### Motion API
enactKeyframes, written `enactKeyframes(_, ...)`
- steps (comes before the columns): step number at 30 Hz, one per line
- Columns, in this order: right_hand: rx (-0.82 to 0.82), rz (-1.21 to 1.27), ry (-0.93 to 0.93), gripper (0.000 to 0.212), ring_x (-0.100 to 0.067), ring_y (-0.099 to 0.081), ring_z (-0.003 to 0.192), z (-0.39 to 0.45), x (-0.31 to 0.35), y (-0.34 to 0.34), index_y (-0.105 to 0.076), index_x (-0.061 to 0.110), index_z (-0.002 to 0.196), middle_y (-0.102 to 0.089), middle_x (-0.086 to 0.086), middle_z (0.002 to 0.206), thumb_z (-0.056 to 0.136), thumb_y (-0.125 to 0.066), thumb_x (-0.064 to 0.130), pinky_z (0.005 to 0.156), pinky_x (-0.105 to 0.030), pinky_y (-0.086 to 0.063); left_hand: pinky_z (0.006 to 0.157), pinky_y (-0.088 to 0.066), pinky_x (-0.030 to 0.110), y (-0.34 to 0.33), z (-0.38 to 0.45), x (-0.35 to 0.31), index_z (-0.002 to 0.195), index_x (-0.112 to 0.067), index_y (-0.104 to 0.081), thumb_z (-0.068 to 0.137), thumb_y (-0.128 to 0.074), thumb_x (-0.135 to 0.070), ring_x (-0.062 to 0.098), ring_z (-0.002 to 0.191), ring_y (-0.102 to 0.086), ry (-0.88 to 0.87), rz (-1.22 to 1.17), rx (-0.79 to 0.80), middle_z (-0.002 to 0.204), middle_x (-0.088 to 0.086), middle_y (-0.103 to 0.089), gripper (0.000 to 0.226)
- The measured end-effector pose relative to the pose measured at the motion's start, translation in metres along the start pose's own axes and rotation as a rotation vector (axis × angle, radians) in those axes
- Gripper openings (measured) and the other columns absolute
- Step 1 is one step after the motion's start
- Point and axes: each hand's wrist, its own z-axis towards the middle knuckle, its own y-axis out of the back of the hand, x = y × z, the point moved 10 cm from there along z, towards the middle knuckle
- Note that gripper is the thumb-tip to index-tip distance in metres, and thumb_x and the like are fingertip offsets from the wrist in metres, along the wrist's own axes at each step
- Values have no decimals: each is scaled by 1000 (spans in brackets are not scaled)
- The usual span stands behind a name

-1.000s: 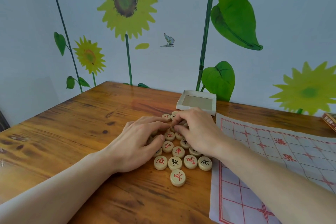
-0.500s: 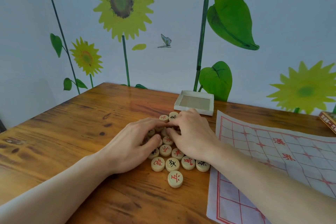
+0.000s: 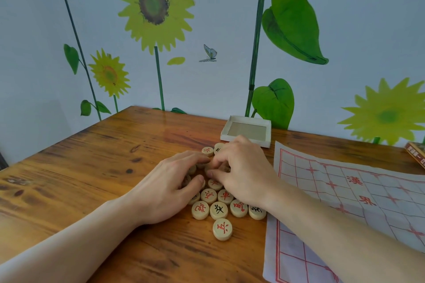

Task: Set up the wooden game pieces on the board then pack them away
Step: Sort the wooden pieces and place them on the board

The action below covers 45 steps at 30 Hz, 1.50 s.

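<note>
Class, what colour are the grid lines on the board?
Red, on a pale board; the head view shows it.

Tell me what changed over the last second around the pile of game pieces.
Little moved. Both hands stayed over the pile of wooden pieces, the left hand and right hand drawing their fingertips slightly closer at its middle. The loose front piece, cloth board and white box stayed put.

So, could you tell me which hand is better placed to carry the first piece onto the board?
Probably the right hand: it rests on the pile of pieces beside the board; the left hand lies farther away.
</note>
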Motion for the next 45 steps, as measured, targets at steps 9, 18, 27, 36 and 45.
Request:
enactKeyframes(9, -154, 255, -213, 37, 6, -60, 88, 11, -51, 53, -72, 29, 102, -69, 14, 97, 94, -54, -2, 72, -2, -42, 116, -36, 33, 1, -1, 2, 144, -35, -50, 102, -49, -38, -10, 136, -38, 4, 24, -10, 145, -27, -49, 42)
enactKeyframes(18, 173, 140, -195, 25, 2, -60, 88, 6, -54, 13, -75, 34, 108, -69, 16, 104, 87, -75, 21, 72, -18, -42, 114, -39, 36, 4, -1, -3, 141, -36, -53, 99, -40, -47, -11, 134, -40, -17, 20, -41, 142, -28, -51, 46)
enactKeyframes(27, 136, 195, -241, 24, -10, -69, 96, 6, -59, 3, -72, 26, 123, -75, 6, 111, 101, -64, 31, 88, -32, -56, 92, -45, 15, 15, 33, -9, 133, -33, -60, 99, -56, -32, -6, 113, -57, 52, 36, -140, 119, -22, -66, 33)
enactKeyframes(36, 73, 227, -253, 19, -3, -65, 88, 4, -63, 6, -72, 31, 113, -71, 12, 97, 94, -73, 32, 75, -20, -47, 72, -54, 19, -3, 53, 6, 103, -35, -70, 93, -68, -32, -3, 84, -65, 206, -76, -162, 87, -17, -71, 10)
enactKeyframes(45, -78, 120, -143, 15, 1, -62, 75, 2, -52, 22, -81, 27, 93, -68, 15, 81, 80, -88, 26, 69, -17, -48, 62, -38, 10, -2, 50, 11, 104, -33, -75, 92, -69, -30, -4, 80, -58, 264, 5, -169, 88, -19, -66, 13)
